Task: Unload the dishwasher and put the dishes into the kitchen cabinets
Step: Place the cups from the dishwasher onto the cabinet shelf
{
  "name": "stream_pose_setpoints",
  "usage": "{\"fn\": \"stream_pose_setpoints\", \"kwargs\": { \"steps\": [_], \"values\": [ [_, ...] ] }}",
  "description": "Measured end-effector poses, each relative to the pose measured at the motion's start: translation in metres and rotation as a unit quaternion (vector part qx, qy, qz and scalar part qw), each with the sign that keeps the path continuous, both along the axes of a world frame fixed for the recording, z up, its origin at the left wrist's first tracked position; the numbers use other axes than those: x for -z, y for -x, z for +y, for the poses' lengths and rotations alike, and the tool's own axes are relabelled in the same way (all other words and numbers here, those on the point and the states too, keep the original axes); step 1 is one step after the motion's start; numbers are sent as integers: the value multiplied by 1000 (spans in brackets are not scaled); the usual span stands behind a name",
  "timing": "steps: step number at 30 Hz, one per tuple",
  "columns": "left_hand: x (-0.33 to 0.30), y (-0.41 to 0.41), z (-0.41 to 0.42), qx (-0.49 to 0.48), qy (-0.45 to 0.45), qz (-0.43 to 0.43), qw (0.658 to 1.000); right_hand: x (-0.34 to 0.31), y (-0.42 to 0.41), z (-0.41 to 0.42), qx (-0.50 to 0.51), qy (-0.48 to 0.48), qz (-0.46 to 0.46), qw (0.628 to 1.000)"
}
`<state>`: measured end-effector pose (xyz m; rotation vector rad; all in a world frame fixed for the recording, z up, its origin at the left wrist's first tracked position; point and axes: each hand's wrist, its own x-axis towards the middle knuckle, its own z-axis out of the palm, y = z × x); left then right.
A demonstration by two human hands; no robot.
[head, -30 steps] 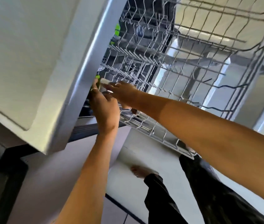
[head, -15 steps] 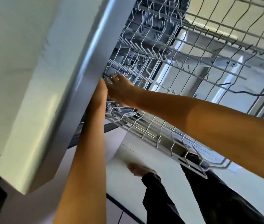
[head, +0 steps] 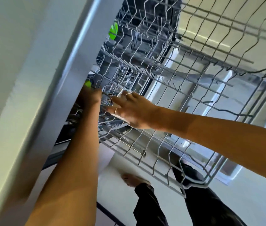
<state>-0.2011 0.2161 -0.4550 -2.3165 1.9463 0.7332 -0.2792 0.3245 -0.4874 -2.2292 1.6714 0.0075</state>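
Pale kitchen floor [head: 251,203] lies below me, a counter edge [head: 36,88] at left. My right hand [head: 132,111] reaches with fingers spread into the wire dishwasher rack [head: 186,88]. My left hand [head: 88,97] reaches under the counter; its grip I cannot tell.

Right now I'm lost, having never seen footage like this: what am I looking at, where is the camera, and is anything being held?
The camera sits on a person's head and looks down, which explains the tilted view. Both bare arms reach into a pulled-out dishwasher rack, a wire basket. The left hand is mostly hidden by the counter edge, so its grip cannot be told. The right hand, wearing rings, rests on the wires with fingers extended, and nothing shows in it. No dishes are clearly visible. Below are the floor, dark trousers and a bare foot.
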Motion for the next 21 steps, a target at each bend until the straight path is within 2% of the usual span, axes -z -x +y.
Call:
{"fn": "stream_pose_setpoints", "kwargs": {
  "steps": [4,9,15,17,20,21],
  "values": [
    [12,-5,-7,-32,-6,16,999,1,12,7,15,-18,-27,999],
    [20,-8,-14,-29,20,-8,999,3,14,7,24,-28,-41,998],
    [39,-20,-19,-49,3,68,996,-2,8,6,30,-11,-67,997],
    [34,-17,-15,-39,26,93,995,-6,9,5,38,-11,-75,996],
    [27,-11,-1,11,61,191,980,-14,14,9,82,12,-74,994],
    [33,-12,0,29,91,192,977,-17,16,13,101,24,-77,992]
  ]
}}
